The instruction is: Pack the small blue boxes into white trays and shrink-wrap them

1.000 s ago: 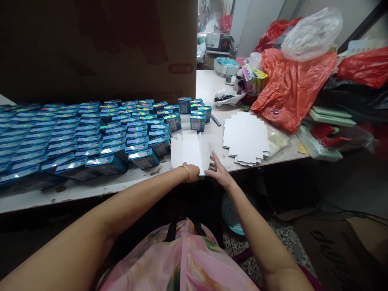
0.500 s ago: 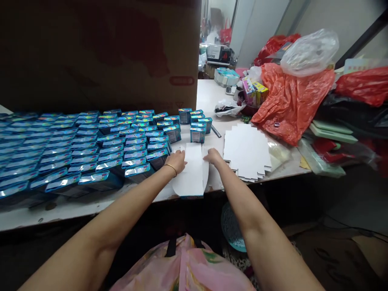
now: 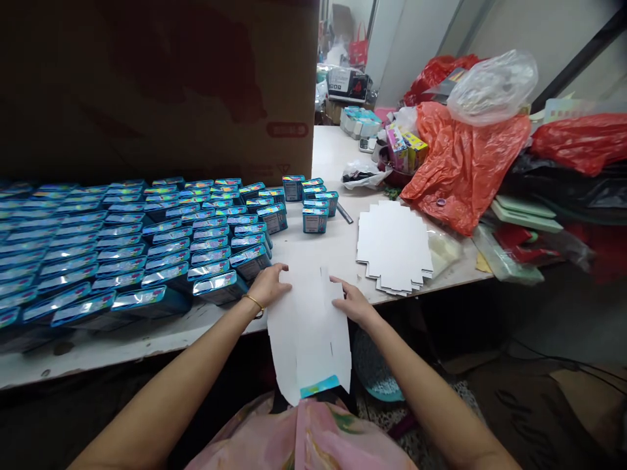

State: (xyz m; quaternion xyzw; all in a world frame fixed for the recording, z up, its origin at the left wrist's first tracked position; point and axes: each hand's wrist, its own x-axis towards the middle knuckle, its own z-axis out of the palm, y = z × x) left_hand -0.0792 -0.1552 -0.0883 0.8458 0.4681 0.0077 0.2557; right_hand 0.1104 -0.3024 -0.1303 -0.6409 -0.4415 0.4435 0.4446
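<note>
A white cardboard box blank (image 3: 313,326) lies between my hands, its near half hanging over the table edge towards my body. Its side flaps curve and a blue-green printed strip shows at its near end. My left hand (image 3: 268,286) grips its far left edge, a bracelet on the wrist. On the opposite edge, my right hand (image 3: 353,303) holds the right flap between thumb and fingers. Just right of it rests a stack of flat white box blanks (image 3: 394,248). Several blue boxes (image 3: 315,220) stand beyond the blank.
Rows of blue boxes (image 3: 166,261) fill the table's left side before a large brown carton (image 3: 161,91). A dark strip (image 3: 345,213) lies near the middle. Red plastic bags (image 3: 448,156) and a clear bag (image 3: 492,88) crowd the right. Below the table is a round tub (image 3: 377,375).
Both hands have drawn the box blank back towards my body, over the table edge. Its flaps now spread flatter and wider. The view has shifted slightly.
</note>
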